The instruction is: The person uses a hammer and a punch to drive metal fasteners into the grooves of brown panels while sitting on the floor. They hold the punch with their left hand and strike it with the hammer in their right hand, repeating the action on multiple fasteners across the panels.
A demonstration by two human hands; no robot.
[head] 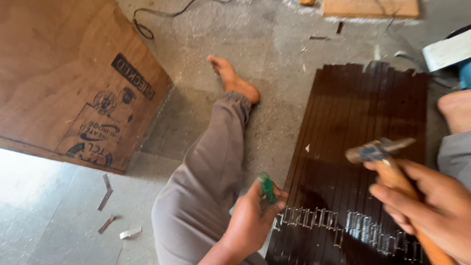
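My right hand grips the wooden handle of a claw hammer, whose metal head hangs above a dark brown ribbed panel lying on the floor. My left hand is closed around a green-handled tool at the panel's near left edge. A row of metal staples runs across the near end of the panel, just right of the left hand. My left leg in grey trousers stretches out beside the panel, foot bare.
A large plywood sheet lies at the left. Scraps of metal strip litter the grey stone floor. A wooden board and a black cable lie at the far edge. A white-and-blue object sits at the right.
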